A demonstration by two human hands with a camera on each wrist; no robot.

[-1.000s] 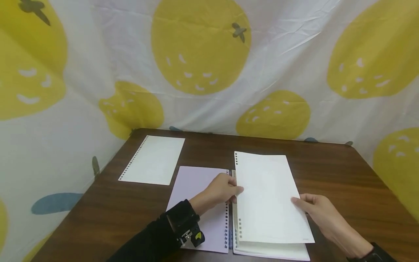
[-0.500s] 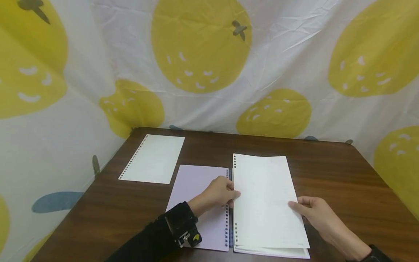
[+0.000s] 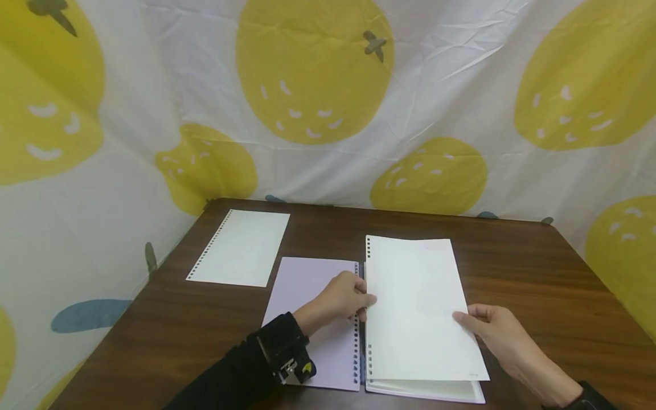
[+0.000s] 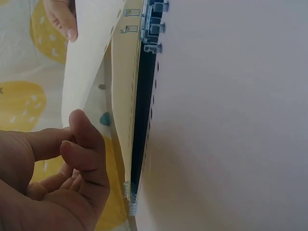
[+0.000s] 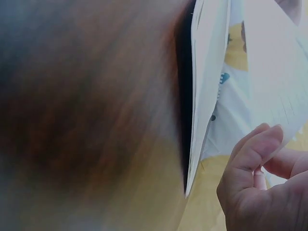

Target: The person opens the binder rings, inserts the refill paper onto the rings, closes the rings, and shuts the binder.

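Observation:
A white punched sheet (image 3: 415, 307) is held just above the paper stack (image 3: 425, 390) of an open ring binder. My left hand (image 3: 366, 302) pinches the sheet's punched left edge beside the binder rings (image 3: 357, 353). My right hand (image 3: 463, 319) pinches its right edge, thumb on top. The binder's lilac cover (image 3: 307, 285) lies flat to the left. In the left wrist view, thumb and forefinger (image 4: 72, 139) meet at the lifted sheet (image 4: 89, 57), next to the lilac cover (image 4: 231, 115). The right wrist view shows my fingers (image 5: 260, 159) under the sheet (image 5: 279, 62), above the stack (image 5: 207, 72).
Another punched white sheet (image 3: 241, 247) lies alone at the back left of the dark wooden table (image 3: 538, 273). A white cloth with yellow fruit prints (image 3: 318, 74) hangs round the table's back and sides.
The sheet shifted slightly left and dropped toward the stack, then its near right corner rose a little. Both hands keep their hold.

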